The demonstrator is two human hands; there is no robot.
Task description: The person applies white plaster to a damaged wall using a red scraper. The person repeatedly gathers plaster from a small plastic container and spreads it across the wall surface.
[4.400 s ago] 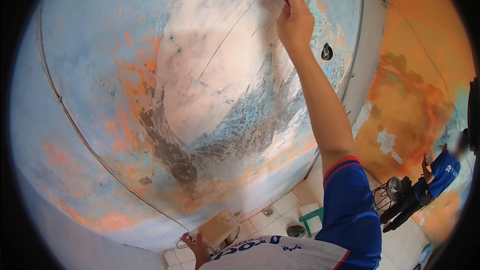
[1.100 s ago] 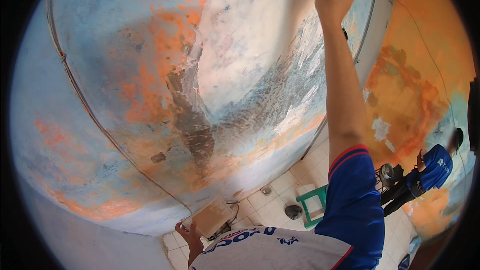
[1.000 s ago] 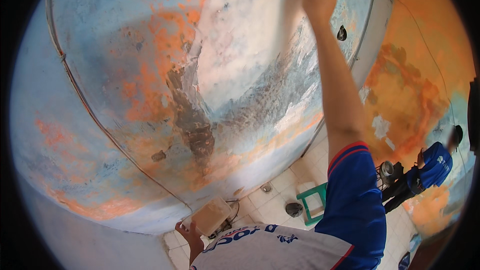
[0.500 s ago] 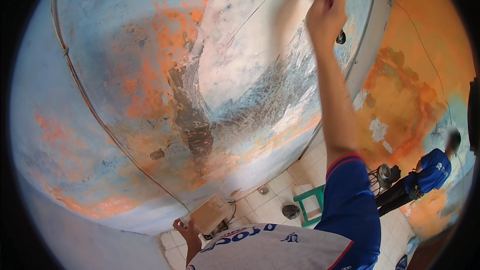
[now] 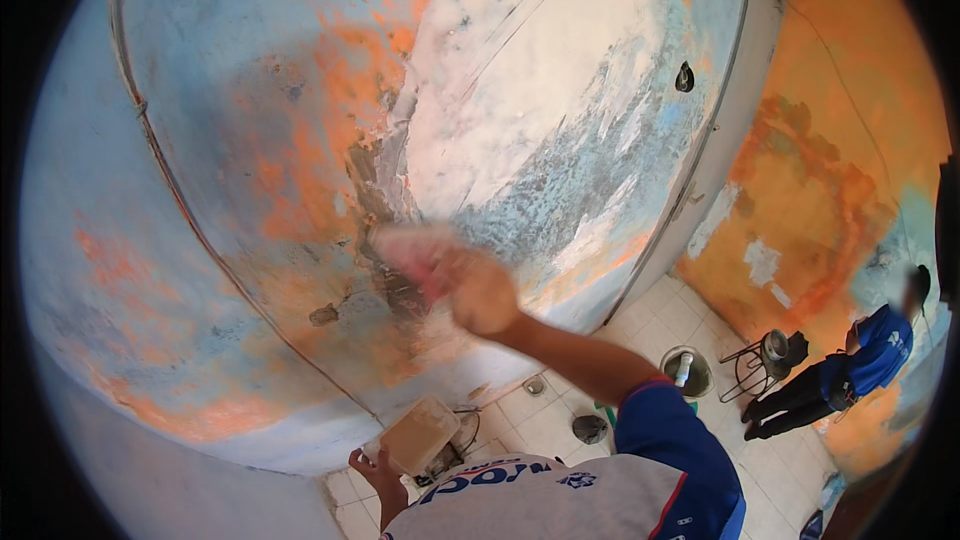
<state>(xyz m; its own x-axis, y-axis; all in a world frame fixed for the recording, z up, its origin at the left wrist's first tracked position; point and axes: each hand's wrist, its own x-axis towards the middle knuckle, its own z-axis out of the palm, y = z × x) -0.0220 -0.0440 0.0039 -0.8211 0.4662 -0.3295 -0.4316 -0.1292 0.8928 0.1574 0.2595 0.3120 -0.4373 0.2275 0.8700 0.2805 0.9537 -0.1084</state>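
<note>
Head view: we've got our right hand (image 5: 480,290) near the middle of the frame, fingers curled closed around a scraper-like tool (image 5: 405,248). It's motion-blurred, so all we can make out is a pale end and some pink-red by the grip. The tool sticks out past our fingers toward the left, over the dark grey streak at the lower tip of the big whitish patch (image 5: 530,50) on the wall (image 5: 220,150). Can't tell from this angle if it's actually touching.

Our left hand (image 5: 383,480) is down at bottom centre-left, fingers bent at the lower left edge of a tan tray (image 5: 420,437), pinching it as far as we can see. The tray sits just up and right of those fingers.

Compared with half a second ago: the right hand was way up in the upper right, by the top of the whitish patch, and now it's dropped down and left. Left hand and tray are in pretty much the same spot. With the arm lower, a round bucket (image 5: 701,382) shows on the floor (image 5: 655,325) at lower right, while the green stool is now mostly behind our blue sleeve (image 5: 675,440).
</note>
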